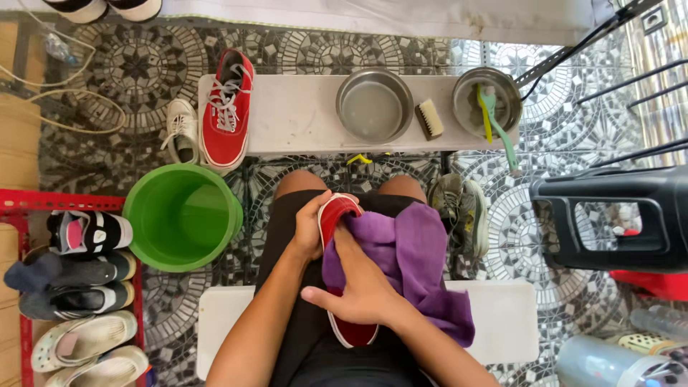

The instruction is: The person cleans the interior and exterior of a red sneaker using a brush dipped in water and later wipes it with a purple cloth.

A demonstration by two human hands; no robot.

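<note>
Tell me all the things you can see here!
red shoe: 1, red with white edge, on the lap, held by both hands
cloth: 1, purple, over the shoe and lap
second red shoe: 1, red with white laces, left end of the bench
bench: 1, pale, ahead of the knees
bowls: 2, metal, on the bench
brush: 1, pale bristles, between the bowls
toothbrushes: 2, yellow and green, in the right bowl
bucket: 1, green, on the floor at left
white shoe: 1, on the floor beside the bench
grey shoe: 1, by the right knee
rack: 1, red, far left, holding several shoes
stool: 1, black, at right
left hand: grips the shoe's toe end
right hand: presses the cloth on the shoe
</note>
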